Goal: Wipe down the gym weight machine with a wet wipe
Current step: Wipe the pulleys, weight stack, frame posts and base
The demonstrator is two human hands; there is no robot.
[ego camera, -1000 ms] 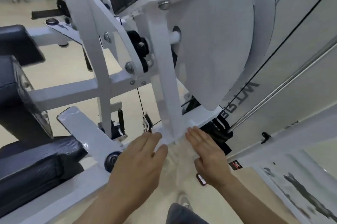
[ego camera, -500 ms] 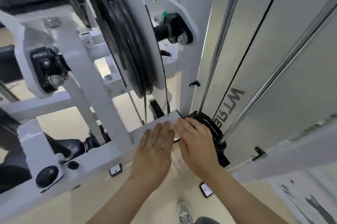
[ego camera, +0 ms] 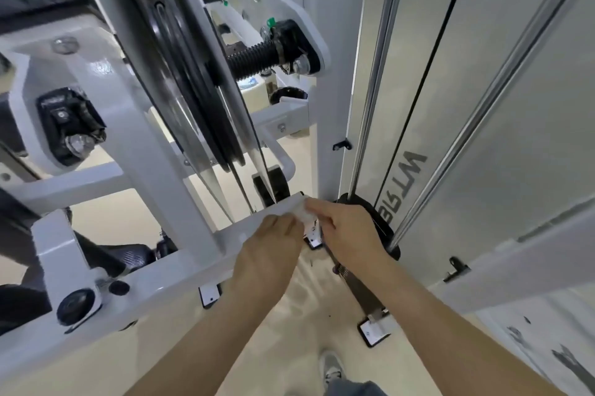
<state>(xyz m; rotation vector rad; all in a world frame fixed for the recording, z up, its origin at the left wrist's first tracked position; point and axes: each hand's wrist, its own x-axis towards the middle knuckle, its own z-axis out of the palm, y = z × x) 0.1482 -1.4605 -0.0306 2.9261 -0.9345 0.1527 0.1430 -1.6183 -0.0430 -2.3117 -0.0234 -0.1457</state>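
The white weight machine fills the view; its low horizontal beam (ego camera: 225, 239) runs from lower left toward the middle. A small white wet wipe (ego camera: 305, 214) lies bunched on the beam's right end. My right hand (ego camera: 349, 231) pinches the wipe from the right with bent fingers. My left hand (ego camera: 269, 250) lies on top of the beam, fingers curled down onto the wipe's left edge. The two hands nearly touch over the wipe, and most of it is hidden under them.
A large dark pulley wheel (ego camera: 193, 89) with cables (ego camera: 240, 189) hangs just above the beam. Chrome guide rods (ego camera: 370, 99) and the grey weight-stack cover (ego camera: 502, 125) stand to the right. A black threaded bolt (ego camera: 254, 59) juts out above. Beige floor and my shoe (ego camera: 331, 366) lie below.
My view has swung right and closer along the beam. Both hands went from flat palms on the beam to curled fingers gathering the wipe at the beam's right end.
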